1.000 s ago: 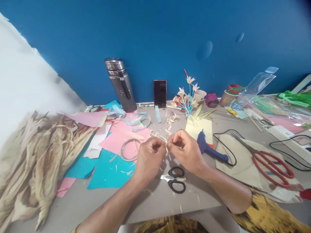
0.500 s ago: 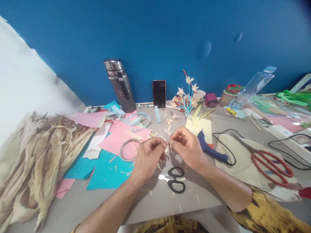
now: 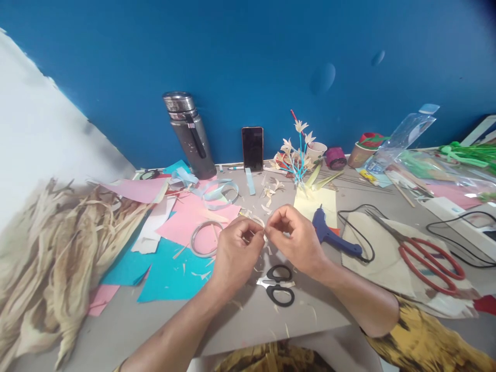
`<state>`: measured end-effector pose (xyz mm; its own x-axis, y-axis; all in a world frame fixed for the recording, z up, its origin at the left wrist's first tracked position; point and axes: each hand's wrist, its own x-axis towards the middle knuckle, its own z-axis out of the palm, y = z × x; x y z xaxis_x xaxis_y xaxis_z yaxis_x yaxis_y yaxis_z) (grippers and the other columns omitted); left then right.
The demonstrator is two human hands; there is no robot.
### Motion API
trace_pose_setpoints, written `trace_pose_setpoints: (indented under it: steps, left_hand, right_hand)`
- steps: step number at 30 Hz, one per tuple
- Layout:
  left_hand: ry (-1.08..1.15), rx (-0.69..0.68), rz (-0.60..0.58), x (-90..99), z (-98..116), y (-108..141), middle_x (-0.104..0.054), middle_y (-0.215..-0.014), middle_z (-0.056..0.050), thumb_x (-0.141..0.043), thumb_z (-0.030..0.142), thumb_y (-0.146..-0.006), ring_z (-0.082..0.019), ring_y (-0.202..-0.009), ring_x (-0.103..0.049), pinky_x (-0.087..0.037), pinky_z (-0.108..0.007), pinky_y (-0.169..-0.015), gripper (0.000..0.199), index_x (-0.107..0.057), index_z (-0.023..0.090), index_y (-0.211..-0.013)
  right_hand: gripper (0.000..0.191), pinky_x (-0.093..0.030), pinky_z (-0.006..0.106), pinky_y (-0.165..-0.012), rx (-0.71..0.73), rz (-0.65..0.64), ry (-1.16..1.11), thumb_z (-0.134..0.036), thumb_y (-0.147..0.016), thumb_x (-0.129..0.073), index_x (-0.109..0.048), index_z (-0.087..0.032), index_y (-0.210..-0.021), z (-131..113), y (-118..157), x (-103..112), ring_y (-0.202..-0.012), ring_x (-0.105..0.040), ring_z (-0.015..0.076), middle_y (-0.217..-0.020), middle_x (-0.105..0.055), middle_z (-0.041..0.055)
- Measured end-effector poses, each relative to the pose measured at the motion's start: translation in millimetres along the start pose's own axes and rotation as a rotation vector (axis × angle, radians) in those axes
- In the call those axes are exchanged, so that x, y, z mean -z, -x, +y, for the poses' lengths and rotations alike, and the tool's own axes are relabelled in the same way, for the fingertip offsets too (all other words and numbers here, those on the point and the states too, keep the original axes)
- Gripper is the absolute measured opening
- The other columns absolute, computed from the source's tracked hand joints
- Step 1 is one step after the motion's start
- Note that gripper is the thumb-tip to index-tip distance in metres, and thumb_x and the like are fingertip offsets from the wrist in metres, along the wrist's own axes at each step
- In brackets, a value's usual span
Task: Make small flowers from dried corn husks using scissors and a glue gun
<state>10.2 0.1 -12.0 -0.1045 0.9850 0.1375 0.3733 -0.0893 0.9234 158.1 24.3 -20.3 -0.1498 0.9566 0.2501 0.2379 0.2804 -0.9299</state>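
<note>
My left hand and my right hand meet fingertip to fingertip above the middle of the table. Both are closed in a pinch on a small pale husk piece, mostly hidden by the fingers. Just below them lie small black-handled scissors, blades pointing left. Pale husk scraps and a few loose husk flowers are scattered beyond my fingers. Behind my right hand stands a bunch of husk flowers on blue stems. A blue glue gun rests right of my right hand.
Dried husks are heaped at the left, beside pink and blue paper and a tape roll. A flask and a phone stand by the wall. Red-handled shears and a tilted plastic bottle are at the right.
Both hands have shifted slightly and their fingertips still meet; less of the pale piece shows between them. The view has moved a little.
</note>
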Motion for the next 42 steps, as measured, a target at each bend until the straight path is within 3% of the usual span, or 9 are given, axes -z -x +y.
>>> trace_pose_setpoints:
  steps: [7, 12, 16, 23, 26, 29, 33, 42]
  left_hand:
    - [0.029, 0.03, -0.048, 4.8, -0.8, -3.1, -0.066, -0.072, -0.002, -0.058, 0.017, -0.071, -0.013, -0.064, -0.058, -0.044, -0.024, -0.059, 0.011, -0.067, 0.018, -0.064]
    - [0.031, 0.124, -0.099, 7.4, -0.1, -4.7, -0.062, -0.056, 0.002, -0.059, 0.018, -0.069, -0.012, -0.053, -0.054, -0.041, -0.023, -0.055, 0.01, -0.064, 0.018, -0.061]
    - [0.198, 0.255, -0.188, 8.4, -2.1, -8.3, -0.057, -0.047, 0.003, -0.061, 0.022, -0.069, -0.012, -0.047, -0.055, -0.042, -0.024, -0.052, 0.009, -0.065, 0.018, -0.062]
    - [0.385, 0.363, -0.198, 8.7, -2.6, -13.6, -0.063, -0.06, 0.0, -0.071, 0.023, -0.06, -0.011, -0.045, -0.057, -0.046, -0.025, -0.051, 0.01, -0.07, 0.014, -0.062]
    - [0.478, 0.386, -0.222, 8.6, -4.6, -14.0, -0.062, -0.063, 0.0, -0.074, 0.022, -0.059, -0.008, -0.045, -0.051, -0.047, -0.025, -0.049, 0.01, -0.071, 0.013, -0.061]
    - [0.544, 0.393, -0.2, 8.1, -5.8, -13.7, -0.052, -0.052, 0.004, -0.074, 0.022, -0.059, -0.007, -0.044, -0.041, -0.048, -0.025, -0.048, 0.009, -0.069, 0.015, -0.058]
    - [0.414, 0.358, -0.124, 8.2, -4.3, -12.3, -0.045, -0.044, 0.006, -0.071, 0.024, -0.063, -0.009, -0.044, -0.043, -0.047, -0.024, -0.048, 0.013, -0.064, 0.016, -0.056]
    - [0.22, 0.263, -0.162, 10.9, 3.0, -9.3, -0.061, -0.059, 0.003, -0.067, 0.025, -0.068, -0.009, -0.046, -0.056, -0.043, -0.022, -0.049, 0.011, -0.067, 0.016, -0.061]
  right_hand:
    - [0.012, -0.043, 0.021, -0.055, 0.028, -0.021, 0.007, -0.014, -0.075, -0.062, -0.052, -0.022, -0.076, 0.1, -1.0, 0.4, -0.058, -0.055, 0.0113, -0.066, -0.059, -0.0037]
    - [0.011, -0.044, 0.02, -0.055, 0.053, -0.026, 0.025, -0.013, -0.074, -0.059, -0.052, -0.022, -0.076, 0.1, -0.9, 0.1, -0.058, -0.056, 0.0108, -0.066, -0.059, -0.0039]
    - [0.01, -0.045, 0.02, -0.056, 0.077, -0.027, 0.038, -0.013, -0.074, -0.057, -0.053, -0.021, -0.077, -0.6, 0.6, 0.3, -0.059, -0.057, 0.0109, -0.066, -0.059, -0.0037]
    - [0.008, -0.044, 0.02, -0.054, 0.08, -0.045, 0.037, -0.014, -0.075, -0.058, -0.056, -0.021, -0.078, -0.5, -0.1, 2.0, -0.06, -0.057, 0.0114, -0.067, -0.06, -0.0031]
    - [0.004, -0.043, 0.02, -0.053, 0.026, -0.043, -0.015, -0.017, -0.076, -0.06, -0.057, -0.02, -0.078, 0.5, -2.8, 3.5, -0.058, -0.056, 0.011, -0.066, -0.059, -0.0032]
    - [0.005, -0.044, 0.02, -0.053, 0.035, 0.012, -0.038, -0.019, -0.077, -0.061, -0.056, -0.02, -0.077, 0.5, -4.4, 5.3, -0.057, -0.055, 0.0108, -0.066, -0.058, -0.0035]
    - [0.007, -0.047, 0.021, -0.058, 0.167, 0.072, 0.064, -0.015, -0.077, -0.06, -0.056, -0.021, -0.079, -2.0, -1.9, 5.5, -0.059, -0.057, 0.0109, -0.068, -0.061, -0.003]
    - [0.013, -0.047, 0.022, -0.063, 0.273, -0.025, 0.267, -0.01, -0.077, -0.058, -0.059, -0.021, -0.082, 3.8, -0.7, 4.1, -0.064, -0.063, 0.0128, -0.072, -0.067, -0.0018]
